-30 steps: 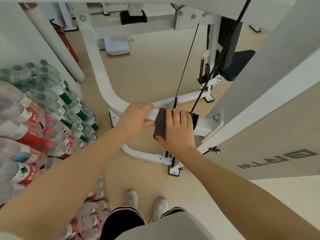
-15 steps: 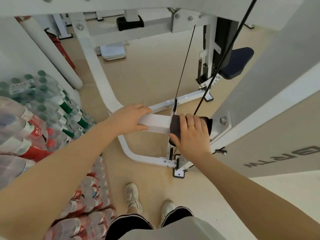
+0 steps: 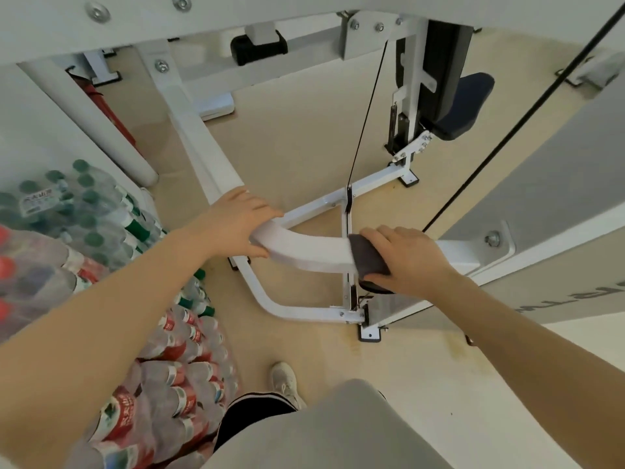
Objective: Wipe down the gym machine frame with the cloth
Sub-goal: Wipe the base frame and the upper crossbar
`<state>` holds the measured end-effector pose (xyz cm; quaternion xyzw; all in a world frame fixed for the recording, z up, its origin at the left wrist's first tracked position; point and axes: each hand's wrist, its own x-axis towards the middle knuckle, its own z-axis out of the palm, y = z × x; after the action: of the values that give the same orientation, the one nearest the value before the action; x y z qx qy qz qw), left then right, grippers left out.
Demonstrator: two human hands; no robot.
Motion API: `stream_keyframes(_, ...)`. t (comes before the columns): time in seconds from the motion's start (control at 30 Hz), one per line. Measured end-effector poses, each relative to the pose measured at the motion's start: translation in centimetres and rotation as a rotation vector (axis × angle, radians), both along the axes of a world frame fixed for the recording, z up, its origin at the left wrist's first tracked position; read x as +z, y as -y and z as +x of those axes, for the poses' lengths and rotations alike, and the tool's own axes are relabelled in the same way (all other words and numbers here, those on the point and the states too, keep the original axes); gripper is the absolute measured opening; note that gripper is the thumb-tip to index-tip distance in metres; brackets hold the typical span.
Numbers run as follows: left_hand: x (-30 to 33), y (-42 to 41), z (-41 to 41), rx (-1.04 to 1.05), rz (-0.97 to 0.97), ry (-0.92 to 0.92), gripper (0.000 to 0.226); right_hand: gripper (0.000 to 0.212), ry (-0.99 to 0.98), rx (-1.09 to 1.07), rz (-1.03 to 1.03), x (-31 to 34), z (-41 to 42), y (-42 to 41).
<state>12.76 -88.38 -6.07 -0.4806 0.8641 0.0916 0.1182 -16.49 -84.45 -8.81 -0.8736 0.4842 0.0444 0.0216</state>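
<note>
Gripping a soft, limp dark cloth (image 3: 367, 260) wrapped around the rigid white frame bar (image 3: 314, 253), the right hand (image 3: 411, 258) is curling over it while the left hand (image 3: 238, 223) is clasping the bar's bend

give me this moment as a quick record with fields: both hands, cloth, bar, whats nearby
left hand: left hand grips the white frame bar at its bend
right hand: right hand holds the dark cloth wrapped over the bar
cloth: grey, draped over the bar's top and hanging below it
bar: bare white stretch between the two hands
nearby: bottled water packs at left, black cable beyond the bar, dark seat pad at back
</note>
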Motion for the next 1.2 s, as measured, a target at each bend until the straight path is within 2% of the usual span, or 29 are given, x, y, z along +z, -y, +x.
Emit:
stream_keyframes(0.13,0.0,0.8,2.1,-0.006,0.040,-0.143,0.064,0.066,-0.158,-0.075,0.008,0.3,3.2,-0.5)
stream_keyframes(0.27,-0.6,1.4,3.9,-0.034,0.000,-0.161,0.065,0.055,-0.030,-0.035,0.034,1.2,9.8,-0.1)
stream_keyframes(0.37,-1.3,1.9,5.2,-0.075,-0.126,-0.137,0.069,0.051,0.055,-0.158,0.097,0.9,15.5,0.8)
stream_keyframes(0.43,-1.6,2.4,5.6,-0.080,-0.109,-0.141,0.068,0.047,0.094,-0.242,0.127,0.8,17.8,1.6)
stream_keyframes(0.5,-1.7,2.9,5.7,-0.075,-0.085,-0.162,0.064,0.045,0.111,-0.262,0.146,1.0,18.2,2.0)
stream_keyframes(0.57,-1.8,3.4,6.1,-0.107,-0.139,-0.234,0.061,0.045,0.118,-0.255,0.160,1.4,17.1,1.4)
stream_keyframes(0.7,-2.1,3.9,6.7,-0.156,-0.163,-0.256,0.063,0.047,-0.005,-0.216,0.081,1.9,14.1,0.1)
stream_keyframes(0.83,-2.4,4.2,6.8,-0.195,-0.185,-0.314,0.066,0.047,0.009,-0.259,0.101,1.6,16.7,1.0)
stream_keyframes(1.0,-2.4,3.5,6.9,-0.071,-0.200,-0.343,0.070,0.051,0.191,-0.407,0.133,0.6,23.3,5.2)
stream_keyframes(1.1,-2.5,3.1,8.0,0.150,-0.160,-0.321,0.077,0.057,0.217,-0.383,0.159,0.6,24.4,6.9)
stream_keyframes(1.2,-2.2,3.0,9.2,0.221,-0.113,-0.249,0.077,0.080,0.170,-0.225,0.221,1.2,22.8,6.1)
